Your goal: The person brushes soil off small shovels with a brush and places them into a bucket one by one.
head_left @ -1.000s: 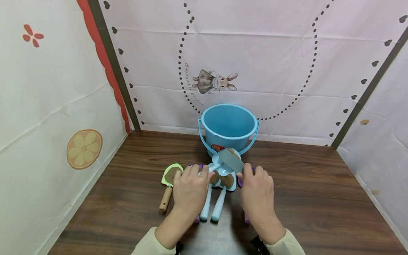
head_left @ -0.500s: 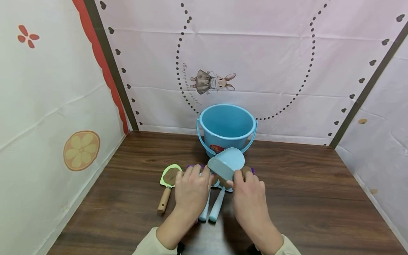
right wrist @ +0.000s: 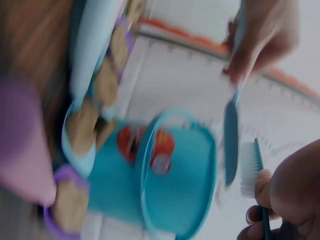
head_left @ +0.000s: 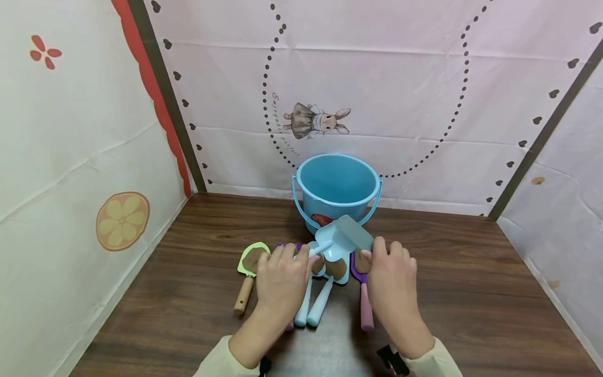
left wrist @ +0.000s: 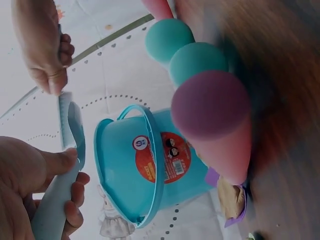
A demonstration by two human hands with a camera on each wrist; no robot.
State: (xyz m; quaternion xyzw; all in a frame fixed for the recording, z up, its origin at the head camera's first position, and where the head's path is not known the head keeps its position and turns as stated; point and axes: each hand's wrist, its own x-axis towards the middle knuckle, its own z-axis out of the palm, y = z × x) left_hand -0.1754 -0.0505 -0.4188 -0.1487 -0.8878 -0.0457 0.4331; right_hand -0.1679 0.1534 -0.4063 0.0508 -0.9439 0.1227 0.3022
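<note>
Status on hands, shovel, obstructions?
Left hand grips blue shovel. Right hand holds brush near it, contact unclear. Nothing visible between them; bucket just beyond.

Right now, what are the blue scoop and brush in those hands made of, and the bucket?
The blue scoop: probably plastic, smooth with a soft shine and even colour. The brush: its fine, see-through bristles suggest plastic or nylon; its back looks smooth. The bucket: likely plastic, smooth and softly glossy, blue inside and out.
</note>
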